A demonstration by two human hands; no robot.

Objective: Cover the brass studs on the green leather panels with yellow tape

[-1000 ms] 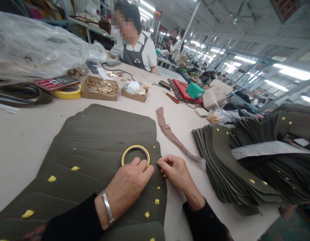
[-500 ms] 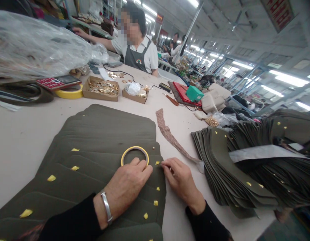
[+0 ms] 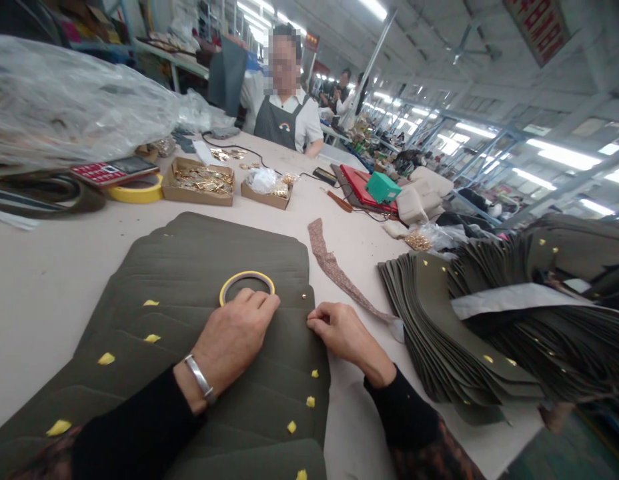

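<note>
A fanned stack of olive-green leather panels (image 3: 209, 267) lies in front of me, dotted with small yellow tape bits (image 3: 105, 359). A thin yellow tape ring (image 3: 247, 279) rests on the panels. My left hand (image 3: 229, 340) lies flat on the panels, its fingertips on the ring's near edge. My right hand (image 3: 342, 330) is at the right edge of a panel, fingers pinched together just below a small gold stud (image 3: 303, 295). Whether it holds anything is hidden.
A second pile of olive panels (image 3: 464, 320) fans out at the right. A patterned strip (image 3: 334, 267) lies between the piles. Cardboard trays of gold hardware (image 3: 202, 180), a yellow tape roll (image 3: 137, 192), a calculator and a plastic bag (image 3: 74, 100) sit further back. A person stands across the table.
My left hand and the tape ring have slid left and away from me. My right hand moved up along the panel edge. The person opposite straightened up.
</note>
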